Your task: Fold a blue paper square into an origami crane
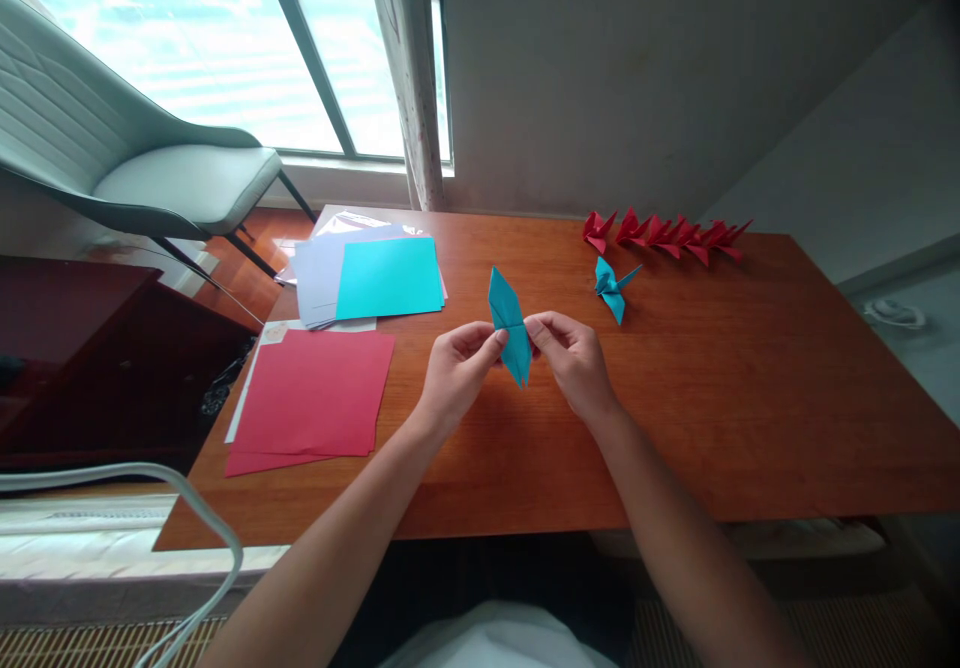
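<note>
At the centre of the frame, the left hand [457, 368] and right hand [576, 363] pinch a folded blue paper [510, 320] by its opposite sides, thumbs and fingers closed on it, above the wooden table [757, 398]. A blue paper crane [610, 290] and red paper cranes [663, 236] sit at upper right; red sheets [311, 393] and turquoise sheets [390, 278] lie towards the left

I have room on the desk [780, 378] right of the right hand [571, 358]; leftward, red sheets [311, 393] and turquoise sheets [390, 278] lie in my way, farther back, a blue crane [610, 288] and red cranes [664, 235]
</note>
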The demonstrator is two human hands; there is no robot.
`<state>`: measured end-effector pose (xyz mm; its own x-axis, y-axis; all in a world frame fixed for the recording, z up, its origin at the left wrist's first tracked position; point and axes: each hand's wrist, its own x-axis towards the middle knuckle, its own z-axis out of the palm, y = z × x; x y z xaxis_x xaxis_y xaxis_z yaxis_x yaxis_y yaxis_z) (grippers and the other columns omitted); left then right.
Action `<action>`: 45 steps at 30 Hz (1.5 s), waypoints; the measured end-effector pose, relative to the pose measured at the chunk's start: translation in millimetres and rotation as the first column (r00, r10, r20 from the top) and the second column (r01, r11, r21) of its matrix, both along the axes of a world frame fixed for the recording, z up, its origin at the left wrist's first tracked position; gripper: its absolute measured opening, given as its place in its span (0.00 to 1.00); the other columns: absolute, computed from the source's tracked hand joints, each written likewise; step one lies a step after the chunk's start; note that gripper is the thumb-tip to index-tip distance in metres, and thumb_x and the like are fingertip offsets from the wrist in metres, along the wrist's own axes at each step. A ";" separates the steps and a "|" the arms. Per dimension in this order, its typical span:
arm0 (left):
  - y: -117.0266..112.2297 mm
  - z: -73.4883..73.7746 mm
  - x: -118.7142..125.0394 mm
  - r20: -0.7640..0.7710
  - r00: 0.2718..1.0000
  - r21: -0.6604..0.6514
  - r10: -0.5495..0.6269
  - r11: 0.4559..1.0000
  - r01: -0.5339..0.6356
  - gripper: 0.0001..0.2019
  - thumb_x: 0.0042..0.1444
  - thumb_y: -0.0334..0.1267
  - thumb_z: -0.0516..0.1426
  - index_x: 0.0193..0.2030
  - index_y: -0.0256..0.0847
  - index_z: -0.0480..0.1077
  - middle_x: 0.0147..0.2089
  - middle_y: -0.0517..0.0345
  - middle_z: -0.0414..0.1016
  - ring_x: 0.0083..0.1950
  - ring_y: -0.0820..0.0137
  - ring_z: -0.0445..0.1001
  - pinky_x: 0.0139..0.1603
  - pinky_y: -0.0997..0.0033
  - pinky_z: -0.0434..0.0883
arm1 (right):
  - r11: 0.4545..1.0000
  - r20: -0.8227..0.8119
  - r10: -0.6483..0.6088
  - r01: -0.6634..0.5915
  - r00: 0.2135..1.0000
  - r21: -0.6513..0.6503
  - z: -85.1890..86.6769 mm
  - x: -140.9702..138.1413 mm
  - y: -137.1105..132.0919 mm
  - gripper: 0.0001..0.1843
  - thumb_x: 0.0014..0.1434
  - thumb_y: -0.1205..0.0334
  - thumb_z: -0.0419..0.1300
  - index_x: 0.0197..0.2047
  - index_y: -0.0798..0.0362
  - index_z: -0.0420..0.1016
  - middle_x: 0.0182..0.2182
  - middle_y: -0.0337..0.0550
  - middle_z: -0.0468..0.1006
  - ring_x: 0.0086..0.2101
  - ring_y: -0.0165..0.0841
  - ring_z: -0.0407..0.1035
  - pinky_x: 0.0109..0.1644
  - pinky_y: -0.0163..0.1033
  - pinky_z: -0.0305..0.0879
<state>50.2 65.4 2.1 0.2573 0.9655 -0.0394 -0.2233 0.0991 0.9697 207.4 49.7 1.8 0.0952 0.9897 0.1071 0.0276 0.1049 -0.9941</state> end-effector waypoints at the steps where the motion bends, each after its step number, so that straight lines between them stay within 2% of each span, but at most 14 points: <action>1: 0.2 -0.3 -0.4 -0.002 1.000 0.006 0.012 1.000 -0.012 0.14 0.54 0.48 0.67 0.34 0.37 0.80 0.31 0.56 0.81 0.30 0.71 0.76 0.34 0.73 0.72 | 1.000 0.002 0.001 -0.001 1.000 0.010 0.9 -0.3 -0.2 0.15 0.63 0.49 0.62 0.33 0.51 0.80 0.26 0.38 0.78 0.28 0.32 0.71 0.33 0.36 0.68; 4: 0.4 -0.4 -1.3 -0.007 0.999 0.013 0.034 0.999 -0.034 0.14 0.54 0.48 0.67 0.33 0.37 0.80 0.31 0.55 0.82 0.30 0.70 0.76 0.34 0.73 0.72 | 1.000 -0.005 0.005 -0.005 1.000 0.016 1.6 -0.8 -0.7 0.15 0.63 0.48 0.62 0.35 0.51 0.80 0.28 0.39 0.79 0.29 0.32 0.72 0.33 0.37 0.69; 8: -0.1 0.6 -0.7 -0.001 0.999 0.006 0.043 0.999 -0.043 0.15 0.53 0.49 0.67 0.34 0.37 0.81 0.29 0.55 0.81 0.29 0.70 0.76 0.34 0.72 0.73 | 1.000 -0.022 0.009 -0.009 1.000 -0.012 -1.2 -1.1 -0.8 0.13 0.58 0.49 0.67 0.39 0.50 0.80 0.33 0.40 0.81 0.32 0.33 0.74 0.37 0.38 0.72; 11: -0.4 0.5 0.4 -0.007 0.999 0.004 0.041 0.999 -0.041 0.15 0.53 0.49 0.68 0.33 0.37 0.80 0.30 0.56 0.81 0.30 0.70 0.75 0.34 0.72 0.72 | 1.000 -0.016 0.012 -0.012 1.000 -0.011 -2.6 -1.4 -0.4 0.13 0.55 0.50 0.70 0.37 0.51 0.79 0.32 0.40 0.81 0.33 0.35 0.75 0.38 0.38 0.73; 20: -1.2 -0.1 0.9 -0.003 1.000 0.019 -0.013 1.000 0.013 0.15 0.54 0.49 0.67 0.34 0.37 0.79 0.31 0.57 0.79 0.31 0.71 0.73 0.35 0.73 0.71 | 1.000 0.041 -0.013 0.014 0.999 -0.006 -1.1 -1.0 0.3 0.13 0.59 0.48 0.65 0.34 0.50 0.77 0.30 0.39 0.80 0.32 0.34 0.75 0.36 0.38 0.72; 27: -1.7 2.2 0.4 0.025 0.996 -0.020 -0.083 0.996 0.083 0.16 0.55 0.49 0.66 0.37 0.35 0.80 0.32 0.55 0.80 0.32 0.71 0.74 0.36 0.73 0.71 | 0.999 0.009 -0.047 0.047 0.999 0.001 -1.2 0.8 1.3 0.12 0.59 0.50 0.65 0.34 0.51 0.77 0.29 0.38 0.78 0.30 0.31 0.72 0.35 0.35 0.70; 37: -2.0 2.8 3.4 0.013 0.999 0.015 -0.043 0.999 0.042 0.17 0.51 0.50 0.68 0.35 0.36 0.80 0.30 0.56 0.79 0.31 0.70 0.74 0.34 0.71 0.73 | 0.999 0.053 -0.034 0.035 0.998 -0.013 -4.2 1.9 1.0 0.15 0.60 0.47 0.64 0.33 0.51 0.74 0.27 0.37 0.75 0.27 0.30 0.70 0.31 0.34 0.67; 45: -2.1 2.1 2.6 0.005 1.000 0.004 -0.028 1.000 0.028 0.17 0.55 0.51 0.66 0.32 0.36 0.79 0.29 0.57 0.78 0.30 0.71 0.73 0.33 0.73 0.71 | 1.000 0.063 0.010 -0.012 0.998 0.023 -0.7 -0.9 -2.2 0.13 0.61 0.49 0.64 0.32 0.50 0.74 0.28 0.38 0.77 0.29 0.32 0.72 0.34 0.37 0.69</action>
